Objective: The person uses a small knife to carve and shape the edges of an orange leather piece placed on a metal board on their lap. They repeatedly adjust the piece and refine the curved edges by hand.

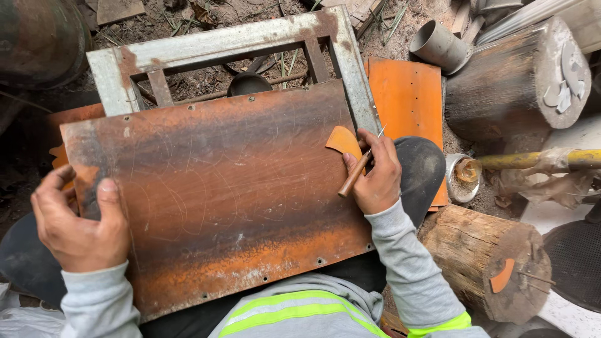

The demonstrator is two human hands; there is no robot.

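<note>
sheet: large rusty brown-and-orange flat metal sheet (219, 188) with small holes along its edges, lying across the person's lap and leaning on the frame behind it; faint curved scratch lines show on its face.
left hand: left hand (78, 222) grips the sheet's left edge, thumb on top of the face, fingers curled round the rim; closed on the sheet.
right hand: right hand (375, 172) sits at the sheet's right edge, fingers pressed together around a thin wooden-handled pointed metal scriber (358, 170); handle slants down-left, metal tip sticks up past the fingers.
template: small orange curved-edged flat piece (343, 141) lies on the sheet's upper right, touching the right hand's fingertips; cannot tell whether it is pinned down or only touched.
frame: grey rust-stained rectangular metal frame (219, 44) behind the sheet, bare ground visible through it.
second sheet: orange flat perforated metal sheet (407, 100) just right of the frame, partly under the knee.
logs: weathered wooden log stump (491, 263) at lower right, a small orange cut-out (503, 275) on its end face; another grey log (513, 81) at upper right.
other: grey short plastic pipe piece (438, 45) near the top; yellow-handled tool (538, 160) lying to the right.
clothing: grey sleeves, reflective yellow-green striped vest (294, 310).
</note>
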